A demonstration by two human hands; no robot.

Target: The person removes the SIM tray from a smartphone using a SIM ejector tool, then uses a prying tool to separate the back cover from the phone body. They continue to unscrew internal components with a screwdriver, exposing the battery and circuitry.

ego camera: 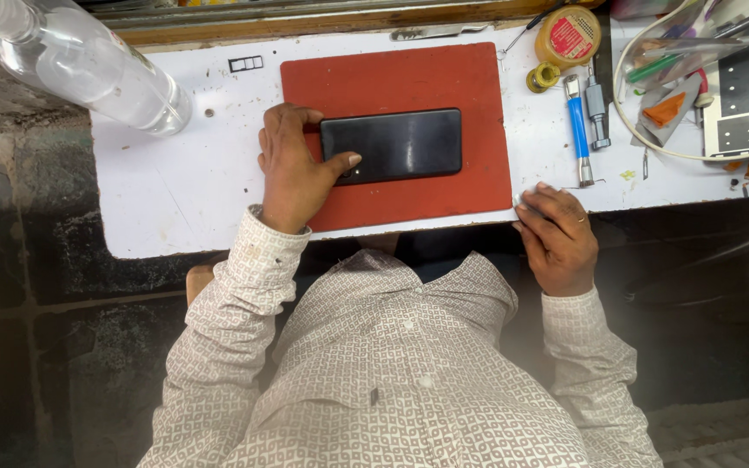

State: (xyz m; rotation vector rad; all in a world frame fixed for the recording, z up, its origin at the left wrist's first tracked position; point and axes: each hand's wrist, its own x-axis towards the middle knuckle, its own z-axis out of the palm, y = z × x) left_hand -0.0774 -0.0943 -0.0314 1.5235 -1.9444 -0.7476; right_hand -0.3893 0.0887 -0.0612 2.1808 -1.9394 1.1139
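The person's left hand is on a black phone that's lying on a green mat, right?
Not quite. The mat is red, not green, as the head view shows. The rest holds: the left hand rests on the black phone, thumb on its face, and the phone lies flat on that mat.

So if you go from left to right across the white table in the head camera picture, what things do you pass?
Clear bottle → left hand → black phone on the red mat → right hand → blue-handled tool → white bowl of odds and ends.
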